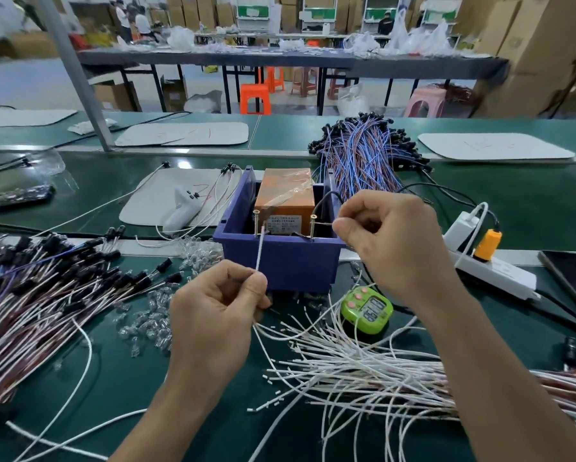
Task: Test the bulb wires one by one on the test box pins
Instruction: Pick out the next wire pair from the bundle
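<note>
While left hand (pixel 213 315) pinches the white wire (pixel 261 251) and right hand (pixel 390 241) a bare lead (pixel 325 224), press both steadily onto the pins (pixel 256 225).

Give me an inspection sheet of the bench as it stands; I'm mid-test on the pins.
Surface: green bench mat, largely covered with wires.
Job's things: orange test box sits in a blue bin; left pin and right pin stand at the bin's front rim; white wire has its tip at the left pin.
Clutter: clear bulbs, green timer, wire bundles on both sides.
Grippers: left hand pinches the white wire; right hand pinches a wire end at the right pin.
Cables: power strip with orange plug; black cable enters the bin.
Surroundings: orange stool, cardboard boxes.
</note>
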`<state>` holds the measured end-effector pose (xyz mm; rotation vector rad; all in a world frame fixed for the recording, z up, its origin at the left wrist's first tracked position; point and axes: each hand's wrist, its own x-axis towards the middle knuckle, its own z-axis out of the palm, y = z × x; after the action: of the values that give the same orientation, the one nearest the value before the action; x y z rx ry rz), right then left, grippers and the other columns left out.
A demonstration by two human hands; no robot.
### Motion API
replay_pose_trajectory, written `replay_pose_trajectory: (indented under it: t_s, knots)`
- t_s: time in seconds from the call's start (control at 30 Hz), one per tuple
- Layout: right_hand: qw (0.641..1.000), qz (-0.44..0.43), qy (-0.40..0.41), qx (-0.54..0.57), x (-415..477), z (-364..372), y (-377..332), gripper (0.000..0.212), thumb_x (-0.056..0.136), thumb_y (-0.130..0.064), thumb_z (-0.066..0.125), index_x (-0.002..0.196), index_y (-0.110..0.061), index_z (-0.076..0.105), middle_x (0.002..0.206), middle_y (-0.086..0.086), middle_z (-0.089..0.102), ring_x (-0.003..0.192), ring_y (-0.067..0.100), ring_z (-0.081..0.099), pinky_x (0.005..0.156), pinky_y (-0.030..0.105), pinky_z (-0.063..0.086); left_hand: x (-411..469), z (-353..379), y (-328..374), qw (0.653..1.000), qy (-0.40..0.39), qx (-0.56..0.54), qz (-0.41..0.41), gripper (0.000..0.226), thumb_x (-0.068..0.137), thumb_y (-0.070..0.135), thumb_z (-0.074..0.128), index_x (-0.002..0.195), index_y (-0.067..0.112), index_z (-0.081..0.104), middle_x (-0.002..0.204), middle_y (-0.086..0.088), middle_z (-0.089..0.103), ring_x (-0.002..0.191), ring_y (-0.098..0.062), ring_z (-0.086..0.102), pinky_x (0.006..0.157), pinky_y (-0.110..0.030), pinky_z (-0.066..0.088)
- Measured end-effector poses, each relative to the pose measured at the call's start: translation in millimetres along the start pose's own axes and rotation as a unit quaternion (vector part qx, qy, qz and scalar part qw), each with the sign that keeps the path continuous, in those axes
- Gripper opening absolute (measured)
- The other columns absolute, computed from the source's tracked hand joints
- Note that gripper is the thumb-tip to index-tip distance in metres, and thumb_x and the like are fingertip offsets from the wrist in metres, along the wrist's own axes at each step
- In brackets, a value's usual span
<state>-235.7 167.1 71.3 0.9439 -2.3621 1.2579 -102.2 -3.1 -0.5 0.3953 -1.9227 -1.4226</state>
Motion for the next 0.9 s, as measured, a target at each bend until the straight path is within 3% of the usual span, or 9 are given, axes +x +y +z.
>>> replay_pose_trajectory:
  t_s: [0.17,0.4,0.5,0.67,0.77,0.9]
  knots:
    - [1.000,0.007,0.001,-0.023,0.3,4.4,9.4,0.016,0.085,-0.021,0.081,0.075,-0.030,0.072,0.064,-0.018,0.068,0.061,0.002,0.066,0.059,0.011,0.047,4.6,-2.2,1.5,0.987,0.055,0.138,0.057,0.008,0.083,0.031,0.068,0.077,0.035,0.071,0.060,0.013,0.067,0.053,-0.010,0.062,0.054,-0.026,0.050]
    - [0.998,0.019,0.006,-0.054,-1.7,11.5,9.2,0.008,0.085,-0.028,0.080,0.079,-0.026,0.075,0.064,-0.017,0.068,0.063,0.001,0.065,0.066,0.027,0.056,13.2,-5.9,2.6,0.980,0.086,0.161,0.082,0.004,0.081,0.033,0.065,0.081,0.035,0.069,0.062,0.016,0.066,0.055,-0.010,0.061,0.053,-0.019,0.046]
    - [0.998,0.017,0.012,-0.065,-3.3,13.9,8.4,0.007,0.087,-0.028,0.079,0.080,-0.026,0.076,0.065,-0.017,0.068,0.063,0.001,0.065,0.067,0.029,0.057,15.0,-5.2,1.8,0.979,0.100,0.162,0.072,0.011,0.080,0.031,0.066,0.070,0.030,0.070,0.059,0.016,0.065,0.054,-0.010,0.061,0.053,-0.019,0.046]
    - [0.998,0.021,0.011,-0.052,-3.2,16.6,10.1,0.009,0.086,-0.026,0.080,0.079,-0.028,0.076,0.062,-0.022,0.065,0.065,-0.003,0.065,0.060,0.011,0.049,18.0,-6.6,-1.9,0.983,0.094,0.154,0.038,0.012,0.079,0.031,0.066,0.067,0.031,0.071,0.053,0.012,0.064,0.047,-0.010,0.060,0.051,-0.026,0.048]
    - [0.999,0.026,0.013,-0.045,-3.4,17.2,11.7,0.010,0.086,-0.025,0.079,0.078,-0.029,0.076,0.060,-0.022,0.064,0.065,-0.005,0.064,0.059,0.007,0.046,19.3,-6.8,-3.0,0.984,0.087,0.151,0.035,0.011,0.080,0.028,0.069,0.074,0.036,0.072,0.052,0.012,0.064,0.045,-0.009,0.059,0.049,-0.021,0.047]
    - [0.998,0.038,0.016,-0.057,-3.9,18.2,12.4,0.010,0.086,-0.028,0.079,0.077,-0.031,0.075,0.061,-0.021,0.065,0.063,-0.003,0.064,0.056,0.007,0.043,20.6,-6.2,-4.8,0.985,0.081,0.145,0.032,0.007,0.079,0.033,0.067,0.076,0.037,0.072,0.054,0.011,0.065,0.047,-0.011,0.059,0.049,-0.025,0.048]
